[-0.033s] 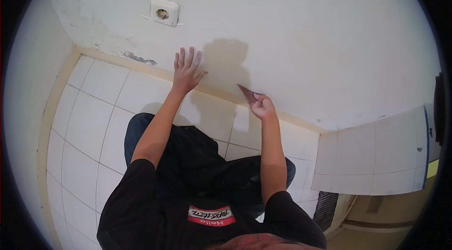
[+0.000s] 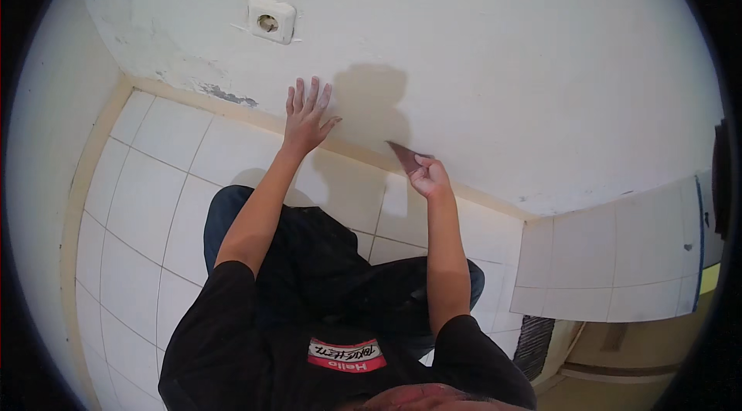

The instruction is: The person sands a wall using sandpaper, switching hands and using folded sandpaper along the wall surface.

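"What do you have around you?"

"You sit facing a pale wall [image 2: 502, 63], on a floor of white tiles [image 2: 143, 198], with a cream skirting [image 2: 166, 92] running between the two. A white socket [image 2: 270, 20] is set in the wall, and a grey patch of peeling paint [image 2: 224, 94] shows below it, just above the skirting."

"And your hands?"

"Your left hand [image 2: 309, 113] holds nothing; its fingers are spread at the wall. Your right hand [image 2: 430, 177] pinches a dark brown sheet [image 2: 406, 154] beneath the thumb."

"Where does that sheet lie, then?"

"Right of your left hand and lower, its pointed corner slanting up-left from your right hand. You can't tell whether it touches the wall."
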`<state>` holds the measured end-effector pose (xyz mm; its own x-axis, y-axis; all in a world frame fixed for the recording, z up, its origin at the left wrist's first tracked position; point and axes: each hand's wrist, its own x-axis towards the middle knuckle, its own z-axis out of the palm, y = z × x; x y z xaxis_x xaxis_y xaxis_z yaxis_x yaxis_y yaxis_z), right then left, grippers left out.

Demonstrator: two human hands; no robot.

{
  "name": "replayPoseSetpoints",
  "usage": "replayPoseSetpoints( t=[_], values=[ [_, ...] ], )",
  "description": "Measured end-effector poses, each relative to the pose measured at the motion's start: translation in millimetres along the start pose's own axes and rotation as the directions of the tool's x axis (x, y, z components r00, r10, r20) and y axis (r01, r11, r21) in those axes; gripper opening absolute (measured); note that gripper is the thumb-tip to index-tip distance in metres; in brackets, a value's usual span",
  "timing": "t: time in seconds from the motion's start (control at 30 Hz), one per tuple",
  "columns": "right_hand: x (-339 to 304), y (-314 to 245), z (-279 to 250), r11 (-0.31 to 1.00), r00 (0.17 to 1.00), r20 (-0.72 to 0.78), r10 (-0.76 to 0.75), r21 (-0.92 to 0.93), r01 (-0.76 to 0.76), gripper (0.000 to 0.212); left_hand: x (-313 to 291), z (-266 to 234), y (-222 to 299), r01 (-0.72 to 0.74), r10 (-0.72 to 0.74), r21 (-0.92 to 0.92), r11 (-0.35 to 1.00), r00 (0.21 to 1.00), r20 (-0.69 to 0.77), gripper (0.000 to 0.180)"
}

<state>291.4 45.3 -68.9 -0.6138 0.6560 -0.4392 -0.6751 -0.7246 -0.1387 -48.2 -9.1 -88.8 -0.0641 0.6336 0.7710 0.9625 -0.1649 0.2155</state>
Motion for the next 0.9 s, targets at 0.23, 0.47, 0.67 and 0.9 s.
replayPoseSetpoints(
  t=[0.23, 0.47, 0.67, 0.9],
  values=[
    [29.7, 56.3, 5.1, 0.979, 0.991, -0.104, -0.083, -0.197, 0.061, 0.044, -5.5, -1.4, -2.2, 0.062, -0.062, -0.038, 0.997, 0.998, -0.005, 0.085],
    [11.7, 29.7, 21.7, 0.952, 0.991, -0.042, -0.126, -0.284, 0.109, 0.052, -8.8, 0.6, -7.9, 0.021, -0.021, 0.008, 1.000, 1.000, 0.007, 0.093],
    [-25.6, 24.5, 62.2, 0.991, 0.976, -0.182, -0.118, -0.084, 0.104, 0.061, -6.1, -0.8, -5.1, 0.019, -0.019, 0.004, 1.000, 1.000, 0.023, 0.093],
    [-5.7, 64.1, 43.8, 0.973, 0.992, -0.122, -0.035, -0.230, 0.006, 0.055, -9.6, -3.1, -7.1, 0.024, -0.024, 0.000, 1.000, 1.000, 0.016, 0.091]
  ],
)
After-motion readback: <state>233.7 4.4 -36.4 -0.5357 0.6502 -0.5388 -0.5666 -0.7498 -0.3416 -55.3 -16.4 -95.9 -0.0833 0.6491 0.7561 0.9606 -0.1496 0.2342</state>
